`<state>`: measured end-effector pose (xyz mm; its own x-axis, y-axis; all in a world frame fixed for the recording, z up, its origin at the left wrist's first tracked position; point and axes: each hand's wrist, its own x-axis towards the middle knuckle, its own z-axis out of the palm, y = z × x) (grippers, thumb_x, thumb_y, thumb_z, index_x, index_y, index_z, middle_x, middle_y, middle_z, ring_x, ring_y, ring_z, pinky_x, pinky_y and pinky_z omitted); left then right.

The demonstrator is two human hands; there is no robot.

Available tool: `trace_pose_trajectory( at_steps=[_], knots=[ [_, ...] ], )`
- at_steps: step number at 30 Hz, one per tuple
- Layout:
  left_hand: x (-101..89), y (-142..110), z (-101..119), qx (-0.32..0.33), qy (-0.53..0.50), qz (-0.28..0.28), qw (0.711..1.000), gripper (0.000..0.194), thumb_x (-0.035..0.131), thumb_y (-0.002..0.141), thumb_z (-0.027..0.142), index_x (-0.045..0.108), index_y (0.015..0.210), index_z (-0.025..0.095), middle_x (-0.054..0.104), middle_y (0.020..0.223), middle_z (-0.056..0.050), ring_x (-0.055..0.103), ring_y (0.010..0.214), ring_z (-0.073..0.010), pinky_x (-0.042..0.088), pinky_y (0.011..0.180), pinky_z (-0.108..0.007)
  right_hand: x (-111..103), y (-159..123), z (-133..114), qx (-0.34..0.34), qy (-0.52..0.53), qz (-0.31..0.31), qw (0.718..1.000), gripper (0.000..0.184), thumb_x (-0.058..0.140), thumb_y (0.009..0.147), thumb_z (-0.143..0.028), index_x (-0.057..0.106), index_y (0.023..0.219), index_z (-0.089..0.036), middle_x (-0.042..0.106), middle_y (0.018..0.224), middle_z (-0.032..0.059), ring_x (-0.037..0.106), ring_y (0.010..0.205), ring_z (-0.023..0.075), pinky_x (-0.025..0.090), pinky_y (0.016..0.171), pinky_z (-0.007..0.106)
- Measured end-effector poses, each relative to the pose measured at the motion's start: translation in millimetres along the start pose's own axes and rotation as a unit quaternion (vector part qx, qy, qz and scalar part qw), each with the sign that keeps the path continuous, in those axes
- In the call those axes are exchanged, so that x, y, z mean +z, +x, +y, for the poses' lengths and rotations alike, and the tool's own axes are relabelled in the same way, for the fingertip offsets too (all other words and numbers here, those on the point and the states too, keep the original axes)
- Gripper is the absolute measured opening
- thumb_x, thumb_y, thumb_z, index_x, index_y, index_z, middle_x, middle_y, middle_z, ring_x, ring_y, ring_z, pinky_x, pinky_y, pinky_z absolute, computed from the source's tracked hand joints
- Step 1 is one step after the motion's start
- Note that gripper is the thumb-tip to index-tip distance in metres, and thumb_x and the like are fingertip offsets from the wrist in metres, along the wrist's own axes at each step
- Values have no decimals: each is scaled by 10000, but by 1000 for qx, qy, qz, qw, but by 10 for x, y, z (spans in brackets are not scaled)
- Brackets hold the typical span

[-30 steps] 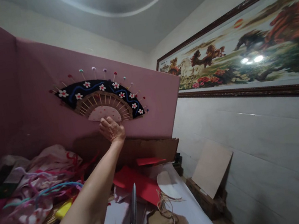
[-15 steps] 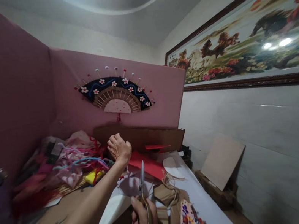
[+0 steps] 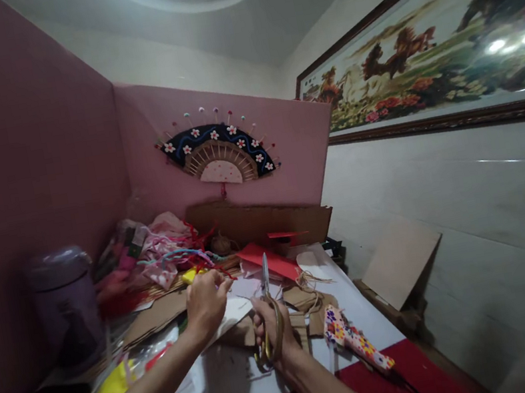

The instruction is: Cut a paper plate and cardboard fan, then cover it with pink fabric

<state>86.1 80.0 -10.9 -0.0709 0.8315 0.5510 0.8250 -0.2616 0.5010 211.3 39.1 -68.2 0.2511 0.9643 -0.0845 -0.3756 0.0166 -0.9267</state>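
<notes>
My left hand (image 3: 207,301) is closed in a pinch over the table, with a thin red strand (image 3: 230,277) at its fingertips. My right hand (image 3: 272,327) grips a pair of scissors (image 3: 265,277) by the gold-coloured handles, blades pointing up and away from me and looking closed. Below and between the hands lies a curved white sheet (image 3: 232,313). Brown cardboard pieces (image 3: 322,318) and a bundle of twine (image 3: 310,277) lie just beyond my right hand. A flower-patterned glue gun (image 3: 351,337) rests to its right.
A heap of bags and coloured pipe cleaners (image 3: 164,247) fills the back left, near a lilac flask (image 3: 66,306). Red paper (image 3: 268,260) lies before an upright cardboard strip (image 3: 256,218). A decorated fan (image 3: 217,143) hangs on the pink panel (image 3: 294,143).
My left hand has drawn back toward me from beside the heap, its fingers now pinched with the red strand. The scissors stay in my right hand. The view has shifted, showing more table front.
</notes>
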Motion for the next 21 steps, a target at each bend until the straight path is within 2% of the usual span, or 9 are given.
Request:
trace_pose_trajectory(
  at_steps=[7,14,21],
  knots=[
    [-248,-178,-447,3,-34,42,999,159,541,777,295,542,621,262,639,715,-22,587,738,-220,413,697,-339,-7,-47,-24,-8,3,-16,1000,411,682,656,-513,448,654,-177,437,433,-86,344,306,39,304,281,146],
    [-273,-247,-779,34,-29,119,992,166,471,795,301,488,630,285,619,685,-48,564,725,-261,405,731,-395,-10,-35,-60,29,41,-34,998,474,705,616,-569,447,662,-174,442,456,-88,338,315,24,305,298,143],
    [-331,-286,-962,-33,-76,128,988,317,397,852,359,481,567,253,570,600,-16,556,631,-204,398,606,-315,-25,-24,-80,44,51,-28,997,481,738,572,-554,454,642,-172,430,440,-95,327,299,19,285,293,145]
  ],
)
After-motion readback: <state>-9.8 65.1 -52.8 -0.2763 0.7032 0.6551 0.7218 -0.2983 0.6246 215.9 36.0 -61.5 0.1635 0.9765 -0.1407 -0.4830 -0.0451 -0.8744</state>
